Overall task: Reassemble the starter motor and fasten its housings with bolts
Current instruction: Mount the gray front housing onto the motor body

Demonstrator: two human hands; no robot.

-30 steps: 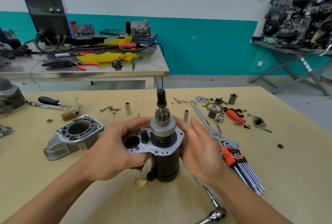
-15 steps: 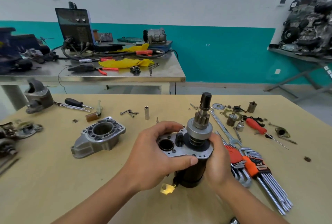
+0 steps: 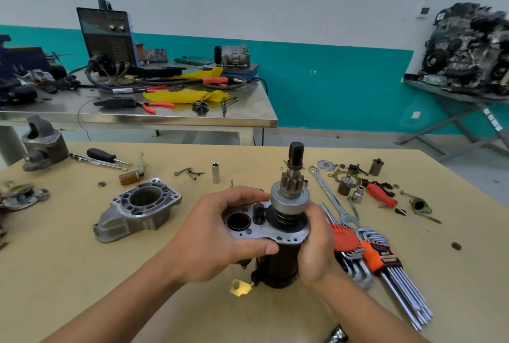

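The starter motor (image 3: pixel 283 262) stands upright on the tan table, a black cylinder with a grey flange plate and a pinion gear (image 3: pixel 292 180) on the shaft pointing up. My left hand (image 3: pixel 220 235) grips the plate's left end, thumb along its front edge, fingers over the back. My right hand (image 3: pixel 316 243) wraps the right side of the body below the plate. A grey aluminium nose housing (image 3: pixel 140 210) lies to the left, apart from both hands. Loose bolts (image 3: pixel 190 172) lie behind it.
Hex key sets (image 3: pixel 380 260) and a combination wrench (image 3: pixel 330 196) lie right of the motor, with a red screwdriver (image 3: pixel 381 195), sockets and small parts beyond. Another housing (image 3: pixel 44 144) sits far left. A steel bench (image 3: pixel 137 111) with tools stands behind.
My right hand has closed around the motor body from an open position beside it. The view has shifted, so the motor sits further right in frame.
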